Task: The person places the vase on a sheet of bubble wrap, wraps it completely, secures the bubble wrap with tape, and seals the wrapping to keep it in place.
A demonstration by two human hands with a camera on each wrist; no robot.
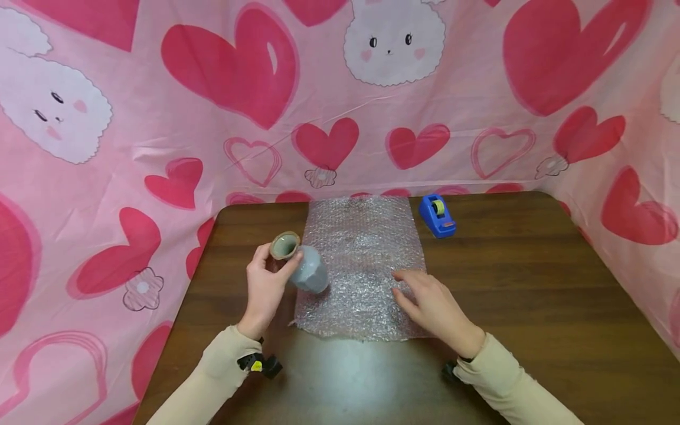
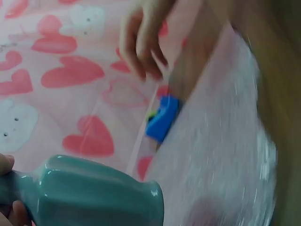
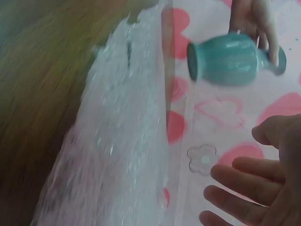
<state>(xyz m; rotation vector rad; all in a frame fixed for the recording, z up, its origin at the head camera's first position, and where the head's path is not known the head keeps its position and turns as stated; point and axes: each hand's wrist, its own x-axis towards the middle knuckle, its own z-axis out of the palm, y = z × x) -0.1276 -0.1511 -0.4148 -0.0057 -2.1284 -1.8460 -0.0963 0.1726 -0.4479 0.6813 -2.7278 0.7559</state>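
My left hand grips a pale blue-green glazed vase by its narrow neck, just below the brown-rimmed mouth. The vase leans, its base toward the right, over the left part of a bubble wrap sheet. In the right wrist view the vase shows side-on, with its flat foot facing the sheet. My right hand hovers at the sheet's right edge, fingers spread and nothing in them. From the left wrist, the vase fills the lower left corner.
A blue tape dispenser with a yellowish roll stands at the back of the brown wooden table, right of the bubble wrap. Pink cloth printed with hearts and rabbits hangs behind the table and along its sides.
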